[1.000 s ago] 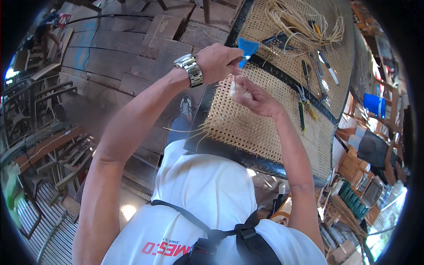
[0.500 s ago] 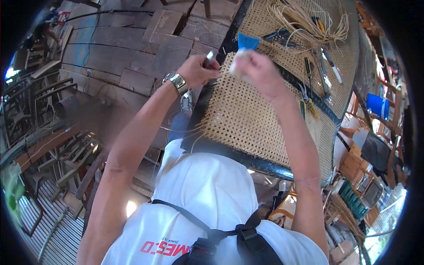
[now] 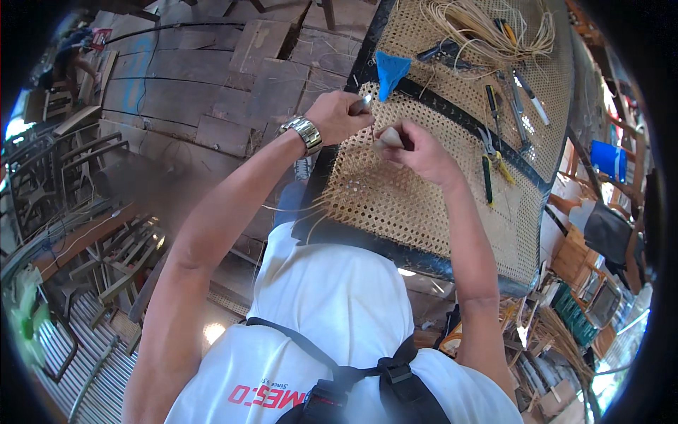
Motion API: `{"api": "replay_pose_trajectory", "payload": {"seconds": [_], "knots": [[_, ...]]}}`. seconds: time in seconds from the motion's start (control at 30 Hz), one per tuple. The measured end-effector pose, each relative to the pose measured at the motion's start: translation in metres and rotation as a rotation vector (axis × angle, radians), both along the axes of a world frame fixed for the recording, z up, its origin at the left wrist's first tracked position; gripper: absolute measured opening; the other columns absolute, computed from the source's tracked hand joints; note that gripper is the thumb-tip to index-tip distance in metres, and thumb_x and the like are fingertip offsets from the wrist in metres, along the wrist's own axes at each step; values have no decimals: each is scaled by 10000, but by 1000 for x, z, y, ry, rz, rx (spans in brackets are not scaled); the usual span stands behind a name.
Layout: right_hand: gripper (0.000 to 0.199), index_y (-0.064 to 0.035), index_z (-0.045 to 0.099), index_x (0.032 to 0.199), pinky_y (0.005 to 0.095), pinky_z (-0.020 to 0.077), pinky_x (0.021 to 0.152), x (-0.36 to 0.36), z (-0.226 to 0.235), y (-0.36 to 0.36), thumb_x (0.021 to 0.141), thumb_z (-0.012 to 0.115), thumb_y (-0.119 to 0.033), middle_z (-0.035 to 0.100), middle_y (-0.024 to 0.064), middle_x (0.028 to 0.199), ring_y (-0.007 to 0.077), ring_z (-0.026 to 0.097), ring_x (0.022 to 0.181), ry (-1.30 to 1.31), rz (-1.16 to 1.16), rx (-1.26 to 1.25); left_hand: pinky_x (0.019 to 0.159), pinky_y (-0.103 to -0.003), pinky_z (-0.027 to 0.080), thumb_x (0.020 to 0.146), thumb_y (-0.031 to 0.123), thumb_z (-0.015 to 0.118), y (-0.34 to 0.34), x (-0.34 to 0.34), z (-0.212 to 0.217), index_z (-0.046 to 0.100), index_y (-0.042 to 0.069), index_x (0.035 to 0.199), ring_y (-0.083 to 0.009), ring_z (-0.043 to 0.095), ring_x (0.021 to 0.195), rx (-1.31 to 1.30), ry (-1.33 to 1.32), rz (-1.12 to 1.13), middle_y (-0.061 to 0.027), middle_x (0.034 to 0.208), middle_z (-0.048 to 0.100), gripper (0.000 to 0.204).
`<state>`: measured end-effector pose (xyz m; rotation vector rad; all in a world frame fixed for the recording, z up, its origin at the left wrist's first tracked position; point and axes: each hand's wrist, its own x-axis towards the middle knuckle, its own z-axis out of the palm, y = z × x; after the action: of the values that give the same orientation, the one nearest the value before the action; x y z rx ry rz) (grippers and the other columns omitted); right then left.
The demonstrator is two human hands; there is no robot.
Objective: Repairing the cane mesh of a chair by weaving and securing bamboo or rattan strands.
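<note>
Over the far left corner of the cane-webbing panel (image 3: 381,205), my left hand (image 3: 337,119) is closed around a small shiny metallic piece (image 3: 360,105). Its full shape is hidden by the fingers. My right hand (image 3: 425,154) pinches a pale, blunt-ended piece (image 3: 389,138), just right of the left hand and above the woven cane. I cannot tell what kind of thing it is. Beyond both hands, a blue triangular piece (image 3: 391,71) rests by the panel's black frame strip (image 3: 459,116). Loose cane strands (image 3: 293,209) stick out at the panel's near left edge.
A bundle of cane strands (image 3: 494,28) lies at the far right of the panel. Pliers (image 3: 489,148), a screwdriver (image 3: 492,106) and a white-handled tool (image 3: 533,99) lie nearer. Chair frames (image 3: 63,169) are at left; another person (image 3: 69,63) is far left. A blue bucket (image 3: 607,161) stands right.
My right hand has moved down, nearer to me, away from the blue piece. The left hand has shifted slightly right and inward over the panel corner.
</note>
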<state>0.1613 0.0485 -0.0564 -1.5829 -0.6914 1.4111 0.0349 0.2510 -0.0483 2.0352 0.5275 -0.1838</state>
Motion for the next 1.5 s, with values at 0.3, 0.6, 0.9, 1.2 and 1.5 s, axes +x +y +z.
{"api": "replay_pose_trajectory", "payload": {"seconds": [0.3, 0.6, 0.9, 1.2, 1.5], "knots": [[245, -52, 559, 1061, 321, 527, 786, 1, -4, 38, 881, 722, -89, 637, 40, 961, 128, 615, 893, -473, -67, 183, 572, -343, 474, 892, 289, 682, 8, 10, 16, 696, 37, 888, -179, 611, 586, -63, -313, 207, -97, 699, 681, 252], [410, -77, 586, 1271, 371, 511, 884, 117, -46, -1, 914, 682, -254, 677, 166, 1058, 256, 662, 962, -740, -278, -98, 546, -251, 417, 850, 314, 767, -6, 1, -31, 714, 73, 980, -62, 543, 599, -313, 247, -38, 30, 722, 649, 279], [384, -59, 647, 1149, 411, 489, 911, 13, -24, 9, 868, 733, -306, 660, 150, 1119, 304, 625, 1051, -715, -278, -76, 679, -334, 538, 861, 265, 712, 7, 4, -68, 726, 44, 934, -162, 684, 683, -174, -31, 273, -78, 829, 749, 233], [218, -24, 707, 913, 410, 519, 780, -20, -37, 31, 846, 750, -227, 688, 129, 926, 307, 669, 855, -645, 3, 46, 604, -244, 478, 915, 155, 705, 2, 32, -57, 672, 24, 971, -75, 601, 619, -578, -110, 347, -33, 792, 735, 146], [223, -9, 674, 895, 339, 510, 701, -27, -19, 44, 895, 731, -225, 683, 79, 810, 172, 665, 771, -498, -170, -128, 719, -299, 524, 908, 389, 669, 28, 35, -64, 720, -8, 979, -169, 696, 732, -209, -81, 183, -109, 811, 746, 407]]}}
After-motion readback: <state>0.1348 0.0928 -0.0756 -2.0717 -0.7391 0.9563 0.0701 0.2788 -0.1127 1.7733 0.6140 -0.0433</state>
